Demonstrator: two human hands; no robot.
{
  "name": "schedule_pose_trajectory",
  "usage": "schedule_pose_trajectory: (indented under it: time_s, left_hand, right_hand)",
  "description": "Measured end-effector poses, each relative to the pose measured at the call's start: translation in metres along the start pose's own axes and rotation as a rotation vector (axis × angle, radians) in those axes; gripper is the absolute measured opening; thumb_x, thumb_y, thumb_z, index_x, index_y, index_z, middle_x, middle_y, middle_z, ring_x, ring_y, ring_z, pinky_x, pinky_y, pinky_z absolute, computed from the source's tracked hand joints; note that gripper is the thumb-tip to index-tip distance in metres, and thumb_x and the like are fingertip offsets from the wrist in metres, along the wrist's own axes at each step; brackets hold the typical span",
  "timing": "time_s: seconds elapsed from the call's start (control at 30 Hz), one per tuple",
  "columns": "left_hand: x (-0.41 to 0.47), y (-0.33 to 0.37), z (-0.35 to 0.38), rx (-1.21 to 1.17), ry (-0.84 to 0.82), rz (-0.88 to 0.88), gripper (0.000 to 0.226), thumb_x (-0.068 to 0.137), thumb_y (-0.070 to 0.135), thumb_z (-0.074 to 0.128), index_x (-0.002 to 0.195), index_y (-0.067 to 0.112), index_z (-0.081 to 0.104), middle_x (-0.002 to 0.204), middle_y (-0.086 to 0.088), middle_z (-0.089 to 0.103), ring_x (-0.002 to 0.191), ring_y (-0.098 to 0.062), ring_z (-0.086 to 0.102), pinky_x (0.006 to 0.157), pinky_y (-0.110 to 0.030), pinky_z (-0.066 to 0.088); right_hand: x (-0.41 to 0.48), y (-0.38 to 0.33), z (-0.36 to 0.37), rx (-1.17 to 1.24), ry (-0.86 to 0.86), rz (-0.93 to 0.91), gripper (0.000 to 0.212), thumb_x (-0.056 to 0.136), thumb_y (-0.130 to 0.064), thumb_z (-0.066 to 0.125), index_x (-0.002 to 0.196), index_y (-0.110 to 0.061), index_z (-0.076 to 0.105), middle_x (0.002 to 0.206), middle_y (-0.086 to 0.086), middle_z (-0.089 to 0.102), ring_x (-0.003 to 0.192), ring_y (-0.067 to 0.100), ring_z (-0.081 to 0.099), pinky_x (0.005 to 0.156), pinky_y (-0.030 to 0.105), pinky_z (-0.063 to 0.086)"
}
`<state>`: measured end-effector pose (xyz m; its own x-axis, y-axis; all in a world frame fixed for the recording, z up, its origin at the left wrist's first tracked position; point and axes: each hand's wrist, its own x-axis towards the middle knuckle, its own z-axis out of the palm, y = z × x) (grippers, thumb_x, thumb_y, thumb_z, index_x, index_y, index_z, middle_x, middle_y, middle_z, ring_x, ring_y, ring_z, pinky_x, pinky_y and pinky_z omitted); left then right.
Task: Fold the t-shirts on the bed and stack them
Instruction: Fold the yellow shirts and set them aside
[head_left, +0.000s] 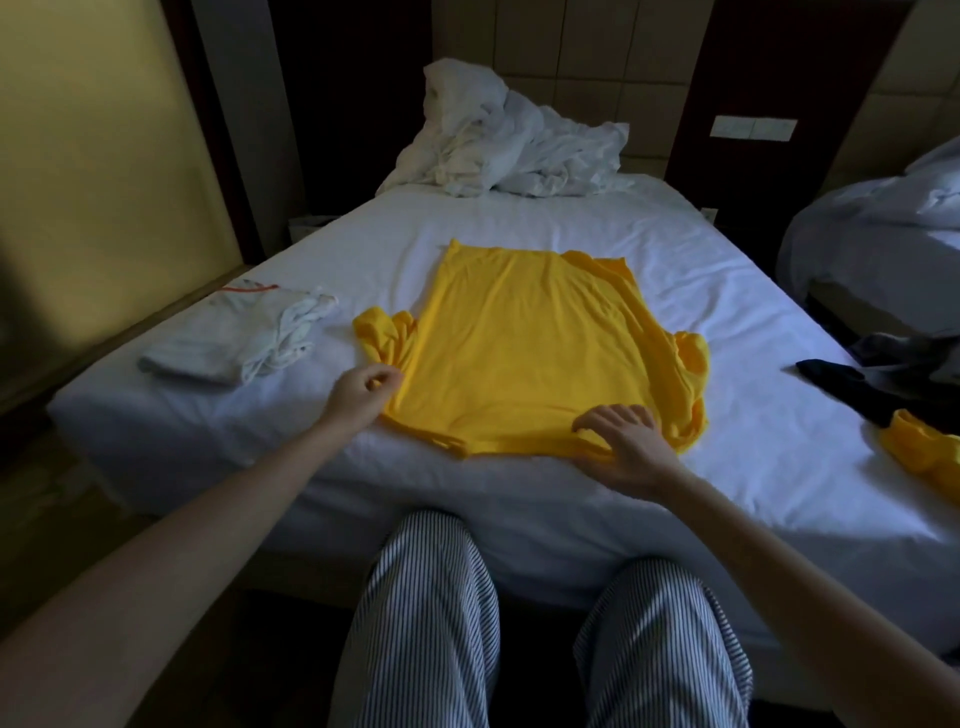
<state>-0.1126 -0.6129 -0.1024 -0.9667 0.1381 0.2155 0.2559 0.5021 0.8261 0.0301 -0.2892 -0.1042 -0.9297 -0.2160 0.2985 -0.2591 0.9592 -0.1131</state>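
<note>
Across the white bed (727, 291), we are gripping the limp, light yellow t-shirt (519, 338) by its lower-frame corners, left hand (363, 391) and right hand (626, 448) both pinching fabric.

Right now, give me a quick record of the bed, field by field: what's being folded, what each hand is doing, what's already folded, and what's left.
being folded: yellow t-shirt, spread flat on the bed, sleeves bunched
left hand: pinches its near left edge
right hand: grips its near right edge
already folded: white garment, left of it
waiting: second yellow garment and dark garment, far right
head of bed: crumpled white bedding
</note>
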Motion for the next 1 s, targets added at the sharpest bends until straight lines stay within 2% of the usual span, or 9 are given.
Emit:
schedule_pose_trajectory:
  time_s: [0.13, 0.27, 0.37, 0.47, 0.6, 0.67, 0.73, 0.87, 1.0]
  left_hand:
    - [0.027, -0.006, -0.012, -0.042, 0.090, -0.384, 0.029, 0.084, 0.019, 0.063, 0.103, -0.003, 0.063, 0.098, -0.020, 0.065, 0.092, -0.031, 0.062, 0.072, -0.032, 0.043]
    - [0.049, 0.015, -0.016, -0.445, 0.045, -0.593, 0.012, 0.087, 0.006, 0.058, 0.094, -0.004, 0.061, 0.080, -0.014, 0.060, 0.059, -0.019, 0.061, 0.049, -0.024, 0.050]
    - [0.063, 0.023, -0.010, -0.600, -0.042, -0.646, 0.035, 0.091, 0.013, 0.058, 0.125, 0.002, 0.055, 0.099, -0.015, 0.064, 0.087, -0.024, 0.062, 0.073, -0.034, 0.050]
    - [0.066, 0.033, -0.006, -0.698, -0.003, -0.671, 0.040, 0.094, 0.025, 0.056, 0.128, 0.007, 0.052, 0.123, -0.006, 0.056, 0.118, -0.024, 0.052, 0.094, -0.037, 0.040]
    - [0.067, 0.015, -0.011, -0.789, 0.146, -0.529, 0.014, 0.089, 0.037, 0.060, 0.088, 0.026, 0.053, 0.108, -0.005, 0.061, 0.097, -0.017, 0.058, 0.095, -0.027, 0.041]
    - [0.071, 0.000, -0.013, -0.853, 0.201, -0.541, 0.016, 0.093, 0.028, 0.056, 0.108, 0.033, 0.053, 0.138, -0.009, 0.050, 0.123, -0.023, 0.050, 0.092, -0.014, 0.042]
    - [0.069, -0.011, -0.017, -1.057, 0.278, -0.525, 0.033, 0.102, 0.013, 0.037, 0.133, 0.008, 0.047, 0.146, -0.012, 0.040, 0.133, -0.025, 0.040, 0.081, -0.008, 0.043]
    - [0.062, -0.009, -0.015, -1.218, 0.286, -0.525, 0.023, 0.101, 0.012, 0.040, 0.116, 0.006, 0.056, 0.144, -0.016, 0.043, 0.131, -0.029, 0.043, 0.092, -0.035, 0.039]
    - [0.068, 0.022, -0.014, -1.144, 0.184, -0.362, 0.038, 0.102, 0.018, 0.034, 0.088, 0.014, 0.069, 0.103, -0.009, 0.069, 0.093, -0.016, 0.067, 0.076, -0.026, 0.050]
  right_hand:
    - [0.045, -0.047, 0.013, 0.031, -0.102, -0.101, 0.072, 0.077, -0.067, 0.031, 0.130, -0.023, 0.052, 0.130, 0.000, 0.055, 0.123, 0.026, 0.048, 0.101, 0.045, 0.028]
    - [0.084, -0.090, 0.034, 0.043, -0.192, -0.111, 0.088, 0.071, -0.078, 0.023, 0.146, -0.032, 0.024, 0.153, -0.006, 0.026, 0.142, 0.022, 0.018, 0.113, 0.042, 0.009]
    - [0.100, -0.114, 0.050, 0.047, -0.283, -0.058, 0.088, 0.079, -0.074, 0.042, 0.149, -0.032, 0.009, 0.158, -0.004, 0.006, 0.145, 0.026, 0.001, 0.116, 0.044, -0.002]
    - [0.106, -0.127, 0.065, -0.015, -0.320, -0.053, 0.084, 0.085, -0.063, 0.047, 0.150, -0.030, 0.004, 0.159, -0.002, 0.000, 0.145, 0.029, -0.002, 0.115, 0.046, -0.002]
    - [0.103, -0.130, 0.071, -0.085, -0.284, -0.111, 0.066, 0.090, -0.056, 0.036, 0.148, -0.029, 0.020, 0.157, 0.004, 0.017, 0.143, 0.037, 0.012, 0.114, 0.050, 0.008]
    - [0.098, -0.133, 0.070, -0.072, -0.169, -0.156, 0.053, 0.090, -0.048, 0.031, 0.135, -0.027, 0.049, 0.140, 0.007, 0.048, 0.126, 0.042, 0.045, 0.102, 0.054, 0.035]
    - [0.093, -0.135, 0.073, -0.102, -0.118, -0.153, 0.047, 0.088, -0.042, 0.033, 0.121, -0.028, 0.063, 0.123, 0.004, 0.063, 0.108, 0.038, 0.061, 0.086, 0.051, 0.049]
    - [0.082, -0.142, 0.082, -0.155, -0.125, -0.176, 0.051, 0.083, -0.045, 0.034, 0.123, -0.027, 0.061, 0.124, 0.005, 0.062, 0.109, 0.036, 0.061, 0.087, 0.048, 0.050]
    - [0.079, -0.141, 0.086, -0.182, -0.151, -0.149, 0.059, 0.079, -0.050, 0.033, 0.131, -0.027, 0.046, 0.129, 0.005, 0.059, 0.113, 0.036, 0.058, 0.091, 0.049, 0.048]
